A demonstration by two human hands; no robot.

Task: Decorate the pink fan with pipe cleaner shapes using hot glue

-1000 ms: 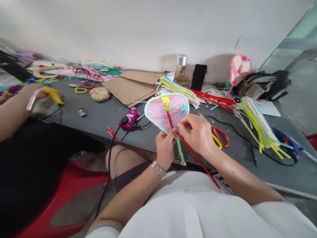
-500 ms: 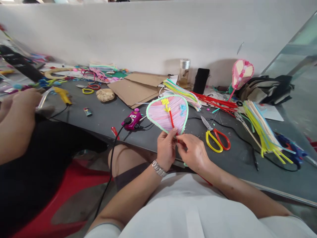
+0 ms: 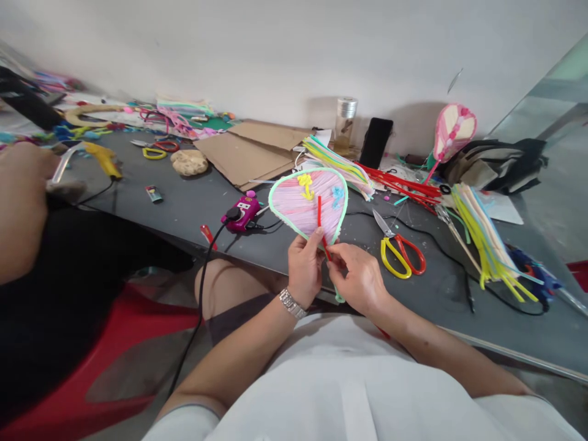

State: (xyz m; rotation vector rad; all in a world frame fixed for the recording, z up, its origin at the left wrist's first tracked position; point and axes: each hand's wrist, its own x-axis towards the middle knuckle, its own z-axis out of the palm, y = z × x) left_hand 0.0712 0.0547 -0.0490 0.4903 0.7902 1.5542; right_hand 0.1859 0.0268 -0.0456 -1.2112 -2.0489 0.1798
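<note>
My left hand grips the lower rim of a pink woven pipe-cleaner fan, held above the grey tabletop; my right hand pinches the fan's fuzzy red chenille stem between its fingertips.

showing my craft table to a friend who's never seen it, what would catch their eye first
The eye goes first to the pink pipe-cleaner fan at the centre of the view, held near its base by the left hand, while the right hand pinches a red pipe cleaner at its lower edge. Further back on the right, a second pink fan stands up near the wall. Yellow-and-red scissors lie open on the grey table, just right of the hands.
</note>
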